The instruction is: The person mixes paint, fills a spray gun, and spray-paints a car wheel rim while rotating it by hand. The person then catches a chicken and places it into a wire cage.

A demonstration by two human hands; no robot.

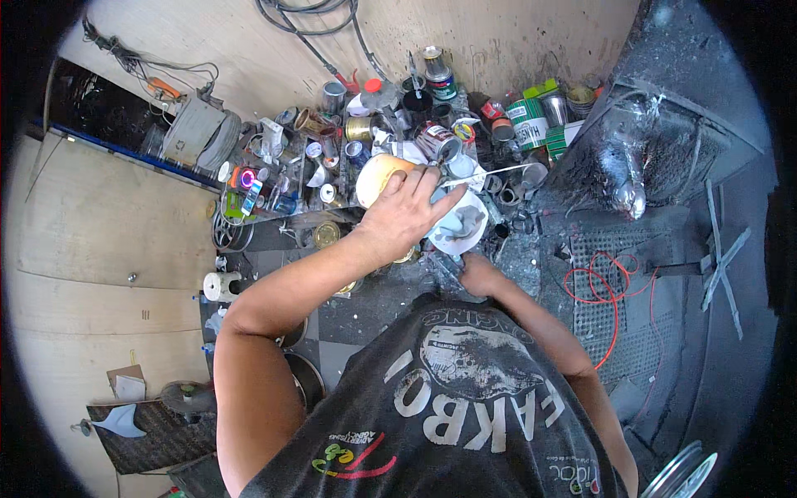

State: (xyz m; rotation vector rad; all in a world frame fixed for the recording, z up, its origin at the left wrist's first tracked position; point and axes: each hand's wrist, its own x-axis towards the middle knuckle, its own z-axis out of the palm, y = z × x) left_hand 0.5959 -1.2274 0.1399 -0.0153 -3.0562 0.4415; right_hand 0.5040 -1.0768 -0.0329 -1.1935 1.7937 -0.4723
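My left hand (405,209) is wrapped over a tilted cream-yellow tub (380,179). A thin white stick (494,173) reaches right from beside its fingers; whether they pinch it is hidden. Just below the tub is a white funnel-like cup (466,241) with pale blue-grey stains inside. Close under this cup, my right hand (481,275) is closed round a grey tool (446,264), mostly covered, so its kind does not show. Behind both hands stands a cluttered bench of stained paint cans, with a labelled metal can (438,143) nearest the tub.
A green-and-white can (526,124) stands at the back right. Open gold tins (327,235) sit left of my forearm. A lit phone (251,197) rests at the bench's left end. A red hose (615,309) loops over the perforated mat on the right.
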